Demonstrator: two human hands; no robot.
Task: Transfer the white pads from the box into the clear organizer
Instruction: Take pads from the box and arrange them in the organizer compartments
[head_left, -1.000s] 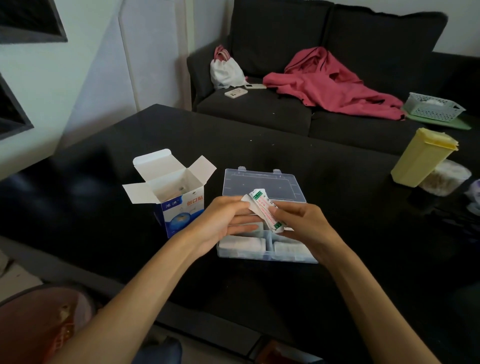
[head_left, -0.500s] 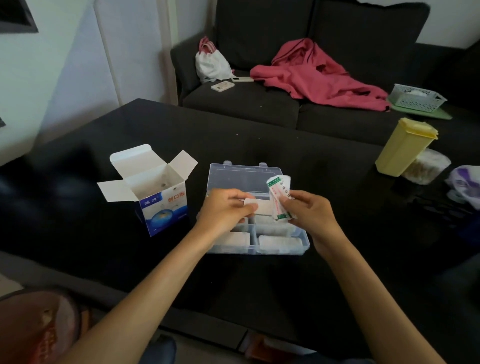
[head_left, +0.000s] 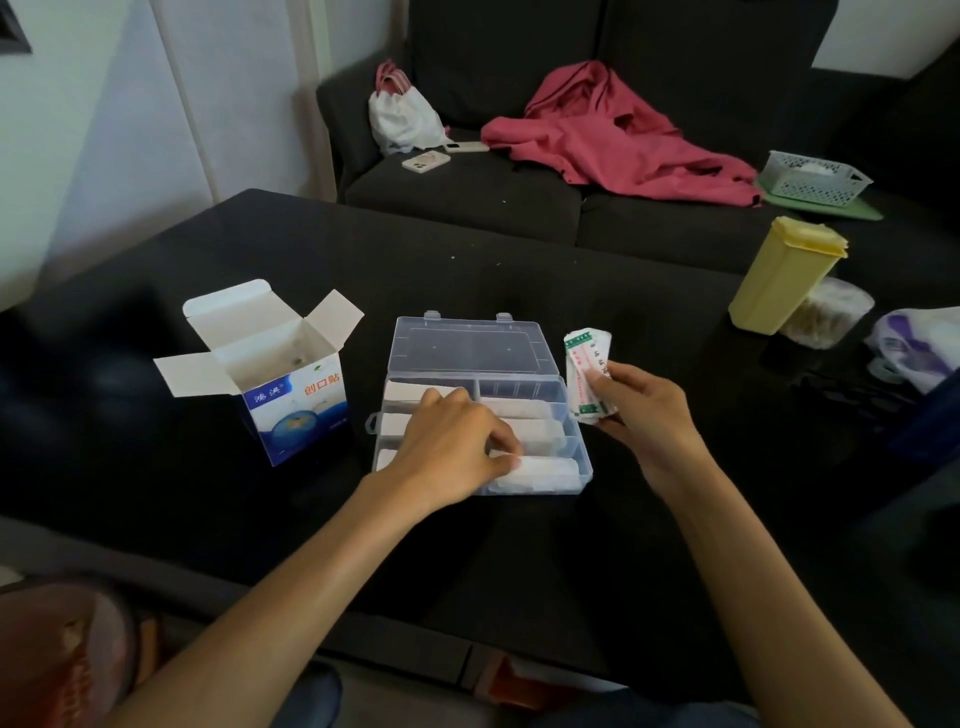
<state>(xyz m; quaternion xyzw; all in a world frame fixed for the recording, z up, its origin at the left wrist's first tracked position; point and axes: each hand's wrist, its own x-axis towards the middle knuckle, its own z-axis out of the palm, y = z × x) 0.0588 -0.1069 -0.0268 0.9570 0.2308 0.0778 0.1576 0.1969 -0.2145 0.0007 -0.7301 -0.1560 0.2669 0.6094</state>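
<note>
A: Where are the flat white pads (head_left: 537, 474)?

B: Most lie stacked in the compartments of the clear plastic organizer (head_left: 581, 441) with its hinged lid thrown back. 1 sits under the left hand (head_left: 451, 448), whose curled fingertips press or pinch it into the near compartment; which of the 2, I cannot tell.

A: And the right hand (head_left: 641, 410)?

B: Just right of the organizer, thumb and fingers pinching a small bundle of green-and-red printed wrappers (head_left: 588, 370).

A: How to seat it well?

B: Push it flat, edges inside the dividers, then lift straight off. The open white-and-blue cardboard box (head_left: 291, 384) stands left of those fingers.
</note>
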